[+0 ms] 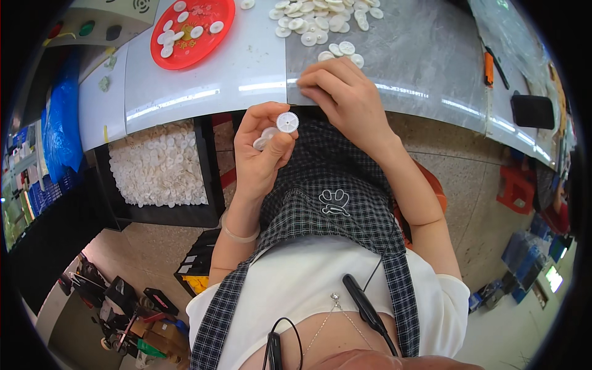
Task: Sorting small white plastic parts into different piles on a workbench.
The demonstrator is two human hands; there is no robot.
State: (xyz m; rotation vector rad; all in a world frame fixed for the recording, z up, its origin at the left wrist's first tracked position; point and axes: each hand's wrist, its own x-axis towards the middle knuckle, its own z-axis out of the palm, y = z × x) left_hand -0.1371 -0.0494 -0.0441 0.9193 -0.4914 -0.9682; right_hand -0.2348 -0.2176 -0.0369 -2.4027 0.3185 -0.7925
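My left hand (264, 145) is raised just off the table's front edge, closed around several white plastic gears. One toothed gear (287, 122) is pinched between thumb and forefinger with its flat face up, and other white gears (265, 139) show lower in the palm. Over the table edge, my right hand (345, 98) has its fingers curled together, tips toward the left hand. Whatever lies between those fingertips, if anything, is too small to make out. Just beyond it are a few loose white gears (346, 48).
A pile of white gears (311, 18) covers the table's far middle. To its left, a red plate (213, 46) carries several more. Below the table edge, a black bin (213, 166) is full of small white parts. An orange-handled tool (488, 69) and a black phone-like slab (533, 111) lie right.
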